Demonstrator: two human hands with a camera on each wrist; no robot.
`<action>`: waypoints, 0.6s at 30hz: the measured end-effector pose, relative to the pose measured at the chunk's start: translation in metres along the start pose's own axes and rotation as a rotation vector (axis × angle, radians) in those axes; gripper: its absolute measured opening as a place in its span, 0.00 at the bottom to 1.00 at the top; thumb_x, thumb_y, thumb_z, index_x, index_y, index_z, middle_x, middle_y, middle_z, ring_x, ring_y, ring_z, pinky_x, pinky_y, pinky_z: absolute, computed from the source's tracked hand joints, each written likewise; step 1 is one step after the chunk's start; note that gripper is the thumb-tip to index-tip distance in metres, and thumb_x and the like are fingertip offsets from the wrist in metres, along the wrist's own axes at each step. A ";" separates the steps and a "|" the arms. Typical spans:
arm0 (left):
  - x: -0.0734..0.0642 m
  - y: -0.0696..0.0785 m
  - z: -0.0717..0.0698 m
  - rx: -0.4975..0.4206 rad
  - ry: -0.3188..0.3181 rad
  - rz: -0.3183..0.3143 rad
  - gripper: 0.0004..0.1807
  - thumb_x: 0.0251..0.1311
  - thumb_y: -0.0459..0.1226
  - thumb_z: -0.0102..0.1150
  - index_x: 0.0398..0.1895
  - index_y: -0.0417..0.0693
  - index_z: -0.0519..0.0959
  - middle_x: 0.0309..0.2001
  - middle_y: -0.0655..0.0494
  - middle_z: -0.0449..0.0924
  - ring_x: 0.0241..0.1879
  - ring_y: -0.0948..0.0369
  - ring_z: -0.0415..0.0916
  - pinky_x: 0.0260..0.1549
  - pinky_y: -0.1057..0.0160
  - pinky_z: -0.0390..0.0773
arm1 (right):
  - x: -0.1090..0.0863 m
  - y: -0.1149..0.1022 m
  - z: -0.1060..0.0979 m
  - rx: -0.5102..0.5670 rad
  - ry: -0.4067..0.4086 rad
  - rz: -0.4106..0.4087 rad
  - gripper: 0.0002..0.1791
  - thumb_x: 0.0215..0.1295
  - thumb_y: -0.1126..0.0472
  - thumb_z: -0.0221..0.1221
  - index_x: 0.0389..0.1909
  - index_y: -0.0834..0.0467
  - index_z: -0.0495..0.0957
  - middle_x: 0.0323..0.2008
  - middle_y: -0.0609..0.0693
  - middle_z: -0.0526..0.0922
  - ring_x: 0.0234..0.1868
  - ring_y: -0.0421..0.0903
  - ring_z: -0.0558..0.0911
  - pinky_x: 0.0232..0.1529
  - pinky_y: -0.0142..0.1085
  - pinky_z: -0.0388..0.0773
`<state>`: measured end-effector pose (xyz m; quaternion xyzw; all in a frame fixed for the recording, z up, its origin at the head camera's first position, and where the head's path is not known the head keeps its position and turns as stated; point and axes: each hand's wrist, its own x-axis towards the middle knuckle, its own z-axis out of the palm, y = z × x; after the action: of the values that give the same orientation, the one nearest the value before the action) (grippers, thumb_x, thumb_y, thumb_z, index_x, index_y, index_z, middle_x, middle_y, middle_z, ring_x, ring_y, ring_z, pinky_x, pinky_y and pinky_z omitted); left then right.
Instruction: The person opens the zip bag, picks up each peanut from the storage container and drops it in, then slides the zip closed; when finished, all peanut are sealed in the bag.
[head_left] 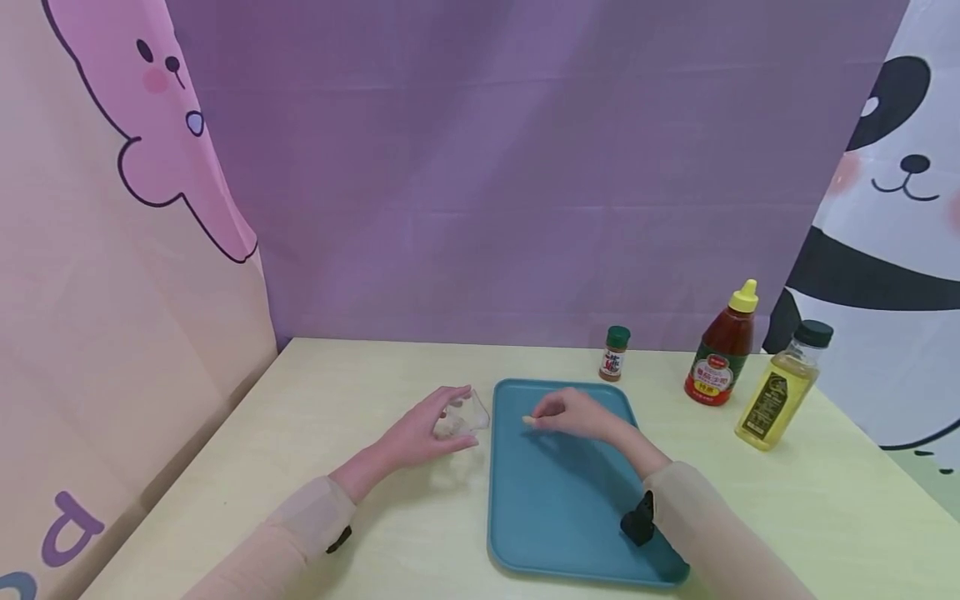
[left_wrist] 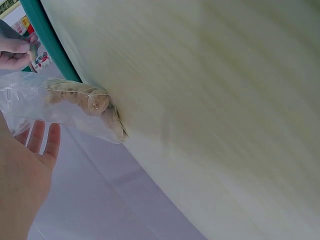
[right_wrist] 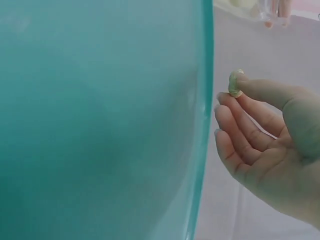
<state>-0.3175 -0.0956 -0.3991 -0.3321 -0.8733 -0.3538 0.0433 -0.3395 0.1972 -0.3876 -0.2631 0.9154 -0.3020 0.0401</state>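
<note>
In the head view my left hand (head_left: 420, 429) holds a clear plastic bag (head_left: 471, 414) between thumb and fingers, just left of the blue-green tray (head_left: 555, 525). Several light-brown, lumpy pieces (left_wrist: 95, 100) lie bunched at the bag's lower end in the left wrist view. Over the tray's upper part, my right hand (head_left: 576, 414) pinches a small pale nut (head_left: 528, 421) between thumb and index finger. Seen from the right wrist, this nut (right_wrist: 234, 84) is curved like a cashew, and the other fingers are loosely bent.
Behind the tray stands a small spice jar (head_left: 613, 354) with a green lid. To the right are a red sauce bottle (head_left: 720, 358) with a yellow cap and a bottle of yellow oil (head_left: 780, 396). A purple cloth (head_left: 480, 208) hangs behind the pale table (head_left: 247, 467).
</note>
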 end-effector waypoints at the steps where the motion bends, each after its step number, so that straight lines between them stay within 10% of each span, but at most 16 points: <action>1: 0.000 -0.001 0.000 0.003 0.000 0.003 0.42 0.54 0.55 0.62 0.70 0.53 0.59 0.65 0.59 0.65 0.61 0.58 0.67 0.57 0.56 0.73 | 0.000 -0.002 0.000 0.011 0.009 0.000 0.13 0.63 0.52 0.59 0.41 0.56 0.82 0.37 0.48 0.84 0.39 0.43 0.80 0.38 0.37 0.79; 18: 0.000 -0.004 -0.002 0.001 0.011 0.032 0.42 0.55 0.56 0.61 0.70 0.53 0.58 0.65 0.59 0.65 0.60 0.59 0.67 0.56 0.57 0.73 | 0.010 -0.060 0.009 0.125 0.113 -0.176 0.13 0.62 0.53 0.60 0.42 0.56 0.82 0.39 0.50 0.85 0.39 0.43 0.83 0.41 0.32 0.80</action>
<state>-0.3204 -0.0991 -0.3997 -0.3442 -0.8677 -0.3545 0.0537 -0.3183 0.1465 -0.3593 -0.3221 0.8690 -0.3751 -0.0219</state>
